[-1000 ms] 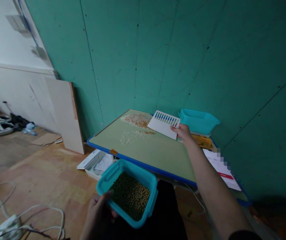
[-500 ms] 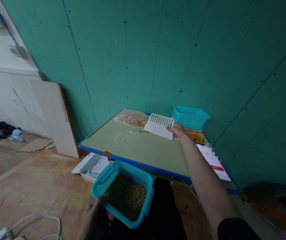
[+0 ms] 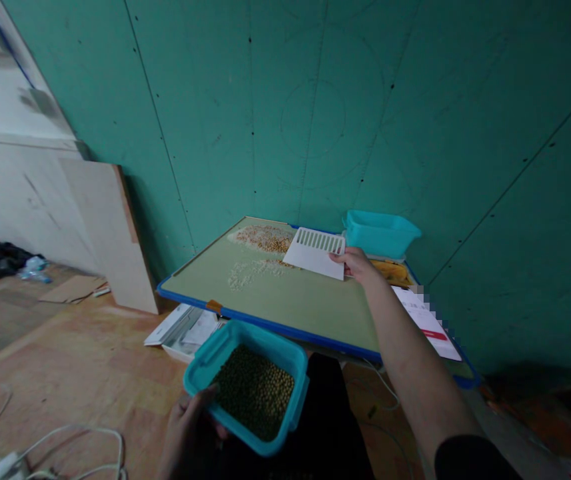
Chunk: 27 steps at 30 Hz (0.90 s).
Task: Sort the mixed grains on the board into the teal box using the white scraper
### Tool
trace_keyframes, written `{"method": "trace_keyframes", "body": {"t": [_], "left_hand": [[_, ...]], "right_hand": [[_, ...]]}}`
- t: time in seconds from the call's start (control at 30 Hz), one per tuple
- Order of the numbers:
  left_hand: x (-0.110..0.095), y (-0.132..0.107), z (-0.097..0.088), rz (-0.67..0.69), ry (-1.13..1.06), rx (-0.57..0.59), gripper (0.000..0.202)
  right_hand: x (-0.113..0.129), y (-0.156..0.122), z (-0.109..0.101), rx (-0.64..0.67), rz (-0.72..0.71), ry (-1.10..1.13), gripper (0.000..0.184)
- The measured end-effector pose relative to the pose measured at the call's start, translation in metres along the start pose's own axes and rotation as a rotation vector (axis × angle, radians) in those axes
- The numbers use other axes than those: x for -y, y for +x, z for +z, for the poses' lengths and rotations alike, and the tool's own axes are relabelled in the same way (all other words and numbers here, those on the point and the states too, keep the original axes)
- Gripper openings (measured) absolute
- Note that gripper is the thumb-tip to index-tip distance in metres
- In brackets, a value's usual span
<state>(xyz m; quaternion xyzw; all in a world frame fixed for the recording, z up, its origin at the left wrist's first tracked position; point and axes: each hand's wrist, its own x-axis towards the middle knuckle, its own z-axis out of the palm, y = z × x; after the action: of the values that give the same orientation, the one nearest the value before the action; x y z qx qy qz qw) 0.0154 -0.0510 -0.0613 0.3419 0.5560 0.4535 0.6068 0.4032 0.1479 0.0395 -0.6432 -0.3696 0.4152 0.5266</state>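
Note:
My left hand [image 3: 192, 413] grips the near left rim of a turquoise plastic box [image 3: 296, 363], held below the table's front edge. Dark green beans [image 3: 238, 387] and yellowish beans [image 3: 275, 393] lie inside it. Out over the table, my right hand [image 3: 352, 263] is closed on the right end of a white slotted scraper [image 3: 312, 257], thumb on top. Its left edge meets a heap of pale grains mixed with orange-yellow kernels [image 3: 278, 244]. Nearer to me is a thin scatter of white grains [image 3: 242, 275]. My right fingertips are hidden beneath the scraper.
The green table [image 3: 285, 307] has a blue edge and stands against a green wall. At its back right sits another turquoise box [image 3: 382, 233], beside a phone with a lit screen [image 3: 428, 320]. A board [image 3: 110, 233] leans left; white cables [image 3: 85, 433] cross the floor.
The scraper in my right hand has shifted very slightly to the left, against the heap. My left hand and the box it holds stay almost where they were.

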Motion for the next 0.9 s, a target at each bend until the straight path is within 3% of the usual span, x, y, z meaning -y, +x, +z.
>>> {"method": "trace_keyframes", "body": {"t": [0.37, 0.6, 0.9], "left_hand": [[-0.0053, -0.0033, -0.0004, 0.004, 0.089, -0.004, 0.056], [-0.003, -0.0014, -0.001, 0.028, 0.048, 0.055, 0.057], [-0.0047, -0.0031, 0.0007, -0.013, 0.046, 0.03, 0.057]], "right_hand": [[0.0007, 0.0001, -0.0013, -0.022, 0.015, 0.003, 0.023], [0.0007, -0.0017, -0.0008, 0.013, 0.015, -0.013, 0.021], [0.0011, -0.0043, 0.0004, 0.068, 0.026, -0.01, 0.023]]}}
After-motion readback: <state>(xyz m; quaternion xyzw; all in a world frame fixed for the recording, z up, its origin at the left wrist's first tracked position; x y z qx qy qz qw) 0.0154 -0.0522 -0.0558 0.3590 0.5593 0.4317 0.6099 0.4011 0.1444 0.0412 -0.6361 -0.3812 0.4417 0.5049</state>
